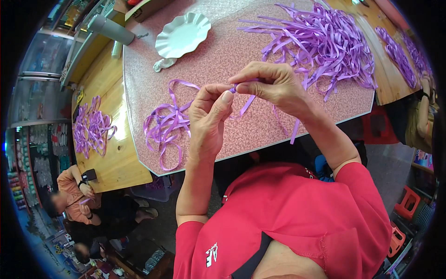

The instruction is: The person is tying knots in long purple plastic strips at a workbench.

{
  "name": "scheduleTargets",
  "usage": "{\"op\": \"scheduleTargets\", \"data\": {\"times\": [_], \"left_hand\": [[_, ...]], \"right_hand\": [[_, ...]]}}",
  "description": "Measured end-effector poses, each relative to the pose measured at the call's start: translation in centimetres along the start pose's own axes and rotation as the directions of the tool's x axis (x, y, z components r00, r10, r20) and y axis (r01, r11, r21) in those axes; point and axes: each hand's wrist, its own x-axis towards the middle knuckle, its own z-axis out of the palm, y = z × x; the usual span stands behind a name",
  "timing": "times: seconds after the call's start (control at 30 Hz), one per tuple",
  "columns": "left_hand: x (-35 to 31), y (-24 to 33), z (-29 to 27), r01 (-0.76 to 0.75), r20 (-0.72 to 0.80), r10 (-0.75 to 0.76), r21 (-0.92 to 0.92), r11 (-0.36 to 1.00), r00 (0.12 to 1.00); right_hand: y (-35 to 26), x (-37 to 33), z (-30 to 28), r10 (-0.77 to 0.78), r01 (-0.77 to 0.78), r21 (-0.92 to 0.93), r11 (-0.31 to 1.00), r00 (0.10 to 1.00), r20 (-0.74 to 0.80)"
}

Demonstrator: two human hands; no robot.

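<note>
My left hand point(209, 111) and my right hand point(276, 88) meet above the pink patterned table mat point(251, 130). Thumb and fingers of both pinch a purple ribbon point(247, 106) at a small knot or bow between the fingertips. One tail of it hangs down between my hands; the rest is partly hidden behind them. Beside my left wrist lies a loose heap of looped purple ribbons point(162, 122). A much larger purple ribbon pile point(332, 44) spreads beyond my right hand, some ends trailing under the right wrist.
A white scalloped plate point(183, 35) stands at the far left of the mat, near a grey bottle point(110, 29). More ribbons point(90, 128) lie on the wooden table at left, where a person point(76, 190) sits. Another ribbon bundle point(397, 56) lies at right, near another person's arm point(423, 104).
</note>
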Motion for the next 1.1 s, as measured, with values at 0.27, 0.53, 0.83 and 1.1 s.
{"op": "scheduleTargets", "data": {"times": [0.27, 0.53, 0.83, 1.1], "left_hand": [[-0.3, -0.4, 0.5, -0.083, -0.024, 0.085, 0.068, 0.994, 0.996], [-0.9, -0.2, 0.9, -0.115, -0.019, 0.122, 0.223, 0.968, 0.992], [-1.2, 0.3, 2.1, -0.197, -0.048, 0.232, 0.379, 0.904, 0.972], [-1.1, 0.0, 2.0, -0.262, 0.016, 0.282, 0.422, 0.868, 0.959]], "right_hand": [[-0.6, -0.5, 0.6, -0.147, 0.143, -0.157, 0.977, 0.989, -0.015], [-0.3, -0.8, 1.1, -0.156, 0.146, -0.11, 0.983, 0.984, -0.083], [-1.2, -1.3, 1.1, 0.124, -0.124, 0.005, 0.992, 0.987, -0.099], [-0.3, -1.6, 1.1, 0.035, -0.025, 0.099, 0.995, 0.994, -0.1]]}}
